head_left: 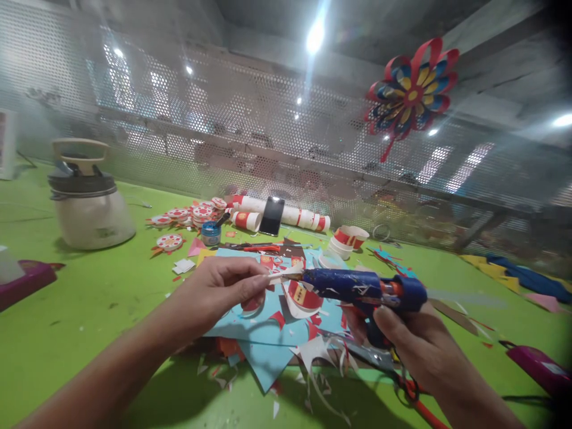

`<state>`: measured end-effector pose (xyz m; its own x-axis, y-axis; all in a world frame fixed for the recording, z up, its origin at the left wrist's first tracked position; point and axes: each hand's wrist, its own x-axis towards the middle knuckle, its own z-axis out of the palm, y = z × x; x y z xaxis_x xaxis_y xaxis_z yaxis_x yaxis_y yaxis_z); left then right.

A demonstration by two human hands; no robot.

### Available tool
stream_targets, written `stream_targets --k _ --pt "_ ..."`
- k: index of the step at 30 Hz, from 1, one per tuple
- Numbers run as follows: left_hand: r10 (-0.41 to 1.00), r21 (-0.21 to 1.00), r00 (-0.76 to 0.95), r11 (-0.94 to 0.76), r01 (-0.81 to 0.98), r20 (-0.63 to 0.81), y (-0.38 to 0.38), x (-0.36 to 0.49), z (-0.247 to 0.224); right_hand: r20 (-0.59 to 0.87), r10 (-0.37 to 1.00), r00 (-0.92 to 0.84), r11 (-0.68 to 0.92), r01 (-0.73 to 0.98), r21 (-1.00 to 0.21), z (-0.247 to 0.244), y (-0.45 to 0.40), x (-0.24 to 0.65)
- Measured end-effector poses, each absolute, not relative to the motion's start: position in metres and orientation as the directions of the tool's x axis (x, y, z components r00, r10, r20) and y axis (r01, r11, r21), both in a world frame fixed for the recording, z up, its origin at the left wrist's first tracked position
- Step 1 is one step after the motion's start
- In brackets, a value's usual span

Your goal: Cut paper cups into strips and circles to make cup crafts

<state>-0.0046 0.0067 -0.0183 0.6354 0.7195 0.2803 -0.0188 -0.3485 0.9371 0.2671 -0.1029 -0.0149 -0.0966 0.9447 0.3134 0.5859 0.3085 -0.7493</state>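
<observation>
Scissors [375, 356], one pair: below the right fingers. Right hand [415, 336], one: fingers wrapped around one glue gun [346, 285]. Left hand [230, 286], one: thumb and forefinger pinched together on one white strip [282, 274], just beside the gun's tip; contact unclear. Beyond the left fingers: one jar [210, 233], one phone [272, 217]. Above the right: one paper flower [413, 95].

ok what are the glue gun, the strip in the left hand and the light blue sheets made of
The glue gun looks like hard plastic: glossy, dark blue, scuffed. The strip, thin and matte, is probably white card or paper. The light blue sheets look like matte paper or card, with crisp cut edges.
</observation>
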Motion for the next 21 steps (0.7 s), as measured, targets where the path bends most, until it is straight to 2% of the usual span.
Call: stream_targets --k 9,21 --pt "0.730 0.942 0.635 -0.337 0.012 0.253 0.0086 -0.0053 -0.0207 0.366 0.921 -0.133 0.351 0.692 -0.631 -0.0090 -0.1067 0.2582" --pt "0.737 0.953 0.634 -0.302 -0.001 0.235 0.0101 -0.0064 -0.0240 0.389 0.913 -0.124 0.354 0.715 -0.603 -0.0086 -0.1049 0.2622"
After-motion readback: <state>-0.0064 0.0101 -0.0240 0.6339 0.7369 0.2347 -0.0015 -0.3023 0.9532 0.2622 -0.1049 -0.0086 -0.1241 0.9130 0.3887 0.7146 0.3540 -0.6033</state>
